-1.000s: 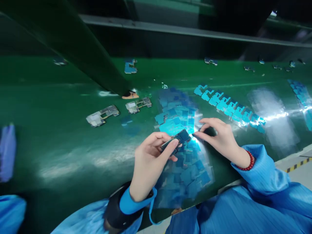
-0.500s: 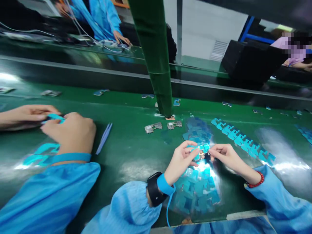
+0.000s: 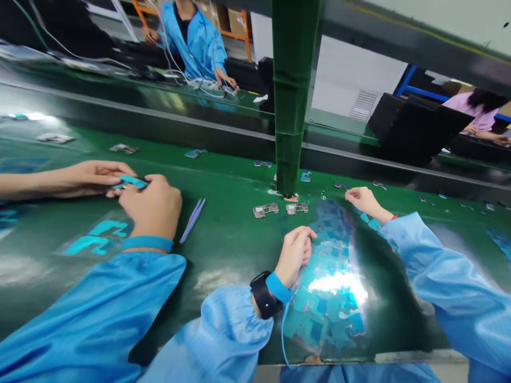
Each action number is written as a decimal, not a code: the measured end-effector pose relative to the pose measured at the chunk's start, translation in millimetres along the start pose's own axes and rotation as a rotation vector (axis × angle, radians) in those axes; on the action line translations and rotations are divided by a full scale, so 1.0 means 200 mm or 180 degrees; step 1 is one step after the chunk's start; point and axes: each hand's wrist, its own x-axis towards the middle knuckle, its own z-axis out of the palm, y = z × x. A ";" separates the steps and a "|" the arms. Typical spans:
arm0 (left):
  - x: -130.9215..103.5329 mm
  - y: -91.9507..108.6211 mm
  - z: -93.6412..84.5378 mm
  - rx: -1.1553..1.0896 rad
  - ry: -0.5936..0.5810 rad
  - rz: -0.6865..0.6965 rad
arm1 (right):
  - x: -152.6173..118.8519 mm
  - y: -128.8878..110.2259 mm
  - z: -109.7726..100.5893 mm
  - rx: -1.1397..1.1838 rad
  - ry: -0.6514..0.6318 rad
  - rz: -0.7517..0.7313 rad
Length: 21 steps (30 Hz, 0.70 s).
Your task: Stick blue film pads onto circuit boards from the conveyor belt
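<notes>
My left hand (image 3: 294,254) is closed, its fingertips curled together over the left edge of a clear sheet of blue film pieces (image 3: 331,244); whether anything is in them is hidden. Farther out, my right hand (image 3: 365,203) has its fingers pinched at a small flat board-like part (image 3: 340,185) on the green bench. Below that forearm runs a row of blue film pieces (image 3: 374,224), partly covered by the sleeve. Two silvery board-like parts, the left one (image 3: 265,210) and the right one (image 3: 297,208), lie beyond my left hand.
At left, a co-worker's hands (image 3: 149,205) hold a blue-covered part (image 3: 133,181). Tweezers (image 3: 192,221) and a clear sheet with blue pieces (image 3: 93,236) lie near them. A green post (image 3: 293,106) rises from the bench (image 3: 223,213). More parts lie along the back.
My hands have parted: the right moved away to the back of the bench with the part, while the left closed and stayed near the sheet. The view has shifted.
</notes>
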 end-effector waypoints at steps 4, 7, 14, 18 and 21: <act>0.00 0.02 -0.01 -0.0103 0.0105 -0.0043 | -0.41 -0.05 0.09 -0.0119 -0.0328 -0.0478; 0.00 0.02 -0.01 -0.0067 0.0125 -0.0045 | -0.67 -0.05 0.19 -0.0255 -0.0573 -0.0696; 0.04 0.00 -0.04 0.0335 0.0320 0.0311 | -0.78 0.04 0.28 -0.0398 -0.0315 -0.0873; 0.05 -0.01 -0.06 0.0791 0.0090 0.0116 | -0.77 0.04 0.25 -0.0054 0.0203 -0.1087; 0.04 0.00 -0.05 0.1009 -0.0141 -0.0024 | -0.80 0.01 0.24 0.0032 0.0417 -0.1459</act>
